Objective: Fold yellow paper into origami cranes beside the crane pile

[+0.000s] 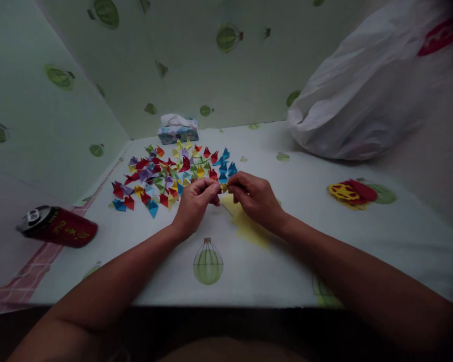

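Note:
A small folded piece of yellow paper (224, 188) is pinched between my two hands, above the middle of the table. My left hand (197, 203) holds its left side with thumb and fingers pressed together. On the other side, my right hand (255, 200) grips it between thumb and forefinger. Flat yellow paper sheets (251, 229) lie on the table below my right hand and partly under it. Just beyond my hands spreads a group of small folded paper figures (162, 176) in red, blue, green, yellow and purple.
A tissue box (178, 133) stands at the back by the wall. A dark red can (60, 226) is at the left edge. Red and yellow cut-outs (352, 194) lie at the right, below a large white plastic bag (355, 100). The table (166, 281) has a balloon-patterned cover.

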{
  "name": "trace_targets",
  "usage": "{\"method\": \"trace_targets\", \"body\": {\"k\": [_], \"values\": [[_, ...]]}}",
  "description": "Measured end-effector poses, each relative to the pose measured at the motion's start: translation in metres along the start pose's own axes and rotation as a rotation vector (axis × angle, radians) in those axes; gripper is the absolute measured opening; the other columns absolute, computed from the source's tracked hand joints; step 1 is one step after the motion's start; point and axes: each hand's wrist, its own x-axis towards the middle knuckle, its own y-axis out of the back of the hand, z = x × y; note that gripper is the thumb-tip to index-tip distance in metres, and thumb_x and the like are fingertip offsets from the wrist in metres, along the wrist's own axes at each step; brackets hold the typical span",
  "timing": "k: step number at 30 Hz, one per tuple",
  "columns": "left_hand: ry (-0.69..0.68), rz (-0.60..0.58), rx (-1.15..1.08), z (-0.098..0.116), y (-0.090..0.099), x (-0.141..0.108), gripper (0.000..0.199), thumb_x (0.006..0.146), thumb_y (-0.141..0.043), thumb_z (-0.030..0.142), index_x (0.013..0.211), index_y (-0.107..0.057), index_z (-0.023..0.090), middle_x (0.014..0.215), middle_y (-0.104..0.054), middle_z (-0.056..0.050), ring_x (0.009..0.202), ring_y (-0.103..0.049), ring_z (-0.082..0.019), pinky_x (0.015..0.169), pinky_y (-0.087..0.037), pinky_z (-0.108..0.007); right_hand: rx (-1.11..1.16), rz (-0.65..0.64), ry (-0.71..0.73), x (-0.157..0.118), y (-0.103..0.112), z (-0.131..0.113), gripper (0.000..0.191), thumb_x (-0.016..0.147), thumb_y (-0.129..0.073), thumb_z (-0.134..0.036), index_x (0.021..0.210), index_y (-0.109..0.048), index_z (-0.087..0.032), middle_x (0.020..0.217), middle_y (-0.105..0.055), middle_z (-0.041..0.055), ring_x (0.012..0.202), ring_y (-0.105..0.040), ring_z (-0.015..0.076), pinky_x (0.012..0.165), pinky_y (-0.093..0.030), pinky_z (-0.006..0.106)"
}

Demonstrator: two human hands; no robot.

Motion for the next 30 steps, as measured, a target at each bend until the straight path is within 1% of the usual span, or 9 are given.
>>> {"method": "trace_targets", "body": {"k": [3,6,9,12,15,18,22,26,30], "values": [[0.081,0.002,-0.105,0.002,-0.0034,0.0014,0.023,0.076,-0.076,0.037,0.077,-0.068,0.016,0.068,-0.062,0.002,0.056,-0.056,-0.009,0.056,-0.05,-0.023,0.128,-0.021,-0.098,0.0,0.0003,-0.0008,0.01,0.09,-0.055,-0.014,0.081,-0.056,-0.019,0.072,-0.059,-0.0026,0.056,-0.057,0.0095,0.059,-0.043,0.025],[0.136,-0.015,-0.18,0.0048,-0.0057,0.0022,0.025,0.072,-0.079,0.037,0.075,-0.067,0.015,0.069,-0.062,0.002,0.054,-0.054,-0.007,0.054,-0.05,-0.022,0.259,-0.043,-0.17,0.0006,0.0001,-0.0001,0.008,0.09,-0.057,-0.019,0.082,-0.056,-0.019,0.071,-0.059,-0.0032,0.056,-0.059,0.0092,0.057,-0.045,0.024],[0.17,-0.036,-0.219,0.0063,-0.0063,0.002,0.026,0.069,-0.081,0.036,0.075,-0.068,0.015,0.069,-0.062,0.002,0.052,-0.052,-0.006,0.051,-0.048,-0.02,0.308,-0.055,-0.198,0.001,0.0001,0.0008,0.009,0.089,-0.058,-0.021,0.081,-0.056,-0.019,0.071,-0.058,-0.0034,0.056,-0.059,0.0086,0.057,-0.046,0.024],[0.175,-0.039,-0.222,0.0062,-0.0061,0.0015,0.025,0.069,-0.082,0.035,0.075,-0.069,0.015,0.065,-0.058,0.004,0.049,-0.048,-0.004,0.048,-0.045,-0.019,0.31,-0.061,-0.2,0.0011,0.0006,0.0007,0.008,0.089,-0.058,-0.021,0.081,-0.057,-0.018,0.071,-0.058,-0.0037,0.056,-0.058,0.0077,0.056,-0.045,0.024],[0.163,-0.036,-0.213,0.0054,-0.0059,0.0014,0.024,0.069,-0.082,0.035,0.075,-0.07,0.015,0.06,-0.054,0.006,0.047,-0.044,-0.004,0.047,-0.043,-0.018,0.328,-0.063,-0.2,0.0014,0.0009,0.0,0.009,0.089,-0.058,-0.02,0.08,-0.057,-0.018,0.07,-0.057,-0.0042,0.055,-0.057,0.0071,0.056,-0.044,0.024],[0.13,-0.028,-0.204,0.0041,-0.0055,0.0019,0.023,0.071,-0.082,0.035,0.076,-0.071,0.016,0.062,-0.055,0.005,0.047,-0.043,-0.004,0.046,-0.042,-0.018,0.377,-0.076,-0.217,0.0018,0.0001,-0.0002,0.011,0.089,-0.059,-0.022,0.08,-0.055,-0.018,0.071,-0.057,-0.0041,0.055,-0.058,0.0076,0.055,-0.045,0.024],[0.061,-0.032,-0.167,0.0021,-0.0042,0.002,0.019,0.075,-0.079,0.033,0.076,-0.069,0.016,0.064,-0.057,0.005,0.047,-0.045,-0.004,0.046,-0.043,-0.018,0.412,-0.093,-0.234,0.002,-0.0013,-0.0004,0.012,0.089,-0.06,-0.024,0.08,-0.055,-0.018,0.073,-0.058,-0.0036,0.055,-0.059,0.0081,0.056,-0.046,0.025],[-0.02,-0.025,-0.077,0.0013,-0.0023,0.0008,0.017,0.079,-0.076,0.032,0.079,-0.069,0.017,0.069,-0.06,0.004,0.049,-0.048,-0.004,0.047,-0.043,-0.018,0.421,-0.112,-0.23,0.0021,-0.001,-0.0014,0.012,0.09,-0.061,-0.024,0.08,-0.056,-0.018,0.072,-0.058,-0.0035,0.056,-0.059,0.0086,0.057,-0.047,0.026],[-0.072,-0.03,-0.02,0.0024,-0.0014,-0.0004,0.015,0.081,-0.075,0.031,0.08,-0.069,0.017,0.07,-0.061,0.003,0.05,-0.049,-0.005,0.047,-0.044,-0.018,0.459,-0.137,-0.24,0.002,0.0003,-0.0026,0.012,0.09,-0.062,-0.025,0.082,-0.057,-0.018,0.073,-0.059,-0.0036,0.057,-0.06,0.0087,0.058,-0.048,0.026]]}}
